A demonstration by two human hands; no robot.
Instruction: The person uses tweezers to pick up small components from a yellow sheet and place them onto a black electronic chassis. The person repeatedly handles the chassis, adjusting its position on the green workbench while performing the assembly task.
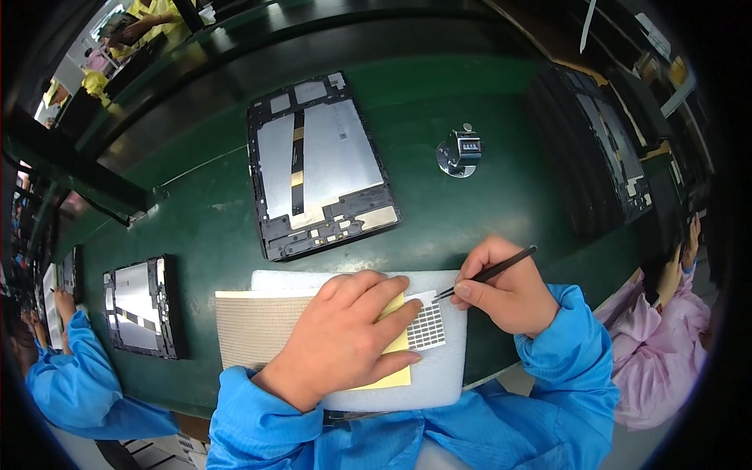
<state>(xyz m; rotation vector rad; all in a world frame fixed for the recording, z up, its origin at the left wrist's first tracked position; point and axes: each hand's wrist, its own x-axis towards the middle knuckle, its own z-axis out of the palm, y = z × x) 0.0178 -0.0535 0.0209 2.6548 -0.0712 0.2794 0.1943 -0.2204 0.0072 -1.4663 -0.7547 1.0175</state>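
Observation:
My right hand (pixel 509 290) pinches a pair of black tweezers (pixel 501 265), their tips at the upper right corner of a white sheet of small dark rectangular stickers (pixel 427 325). Spread flat, my left hand (pixel 345 337) presses on the papers, its fingertips reaching the sticker sheet's left edge. Under it lie a yellow backing sheet (pixel 399 376) and a tan sheet with a fine grid (pixel 258 325). All of these rest on a white foam pad (pixel 446 384). Beyond the pad lies an open tablet housing (pixel 329 157), silver inside a black frame, with a dark ribbon strip down it.
A chrome tally counter (pixel 462 150) stands right of the housing on the green table (pixel 211 211). More tablet housings (pixel 137 305) lie at left, and a stack of them (pixel 603 149) stands at right. Co-workers in blue (pixel 78 384) and pink (pixel 658 352) sit on either side.

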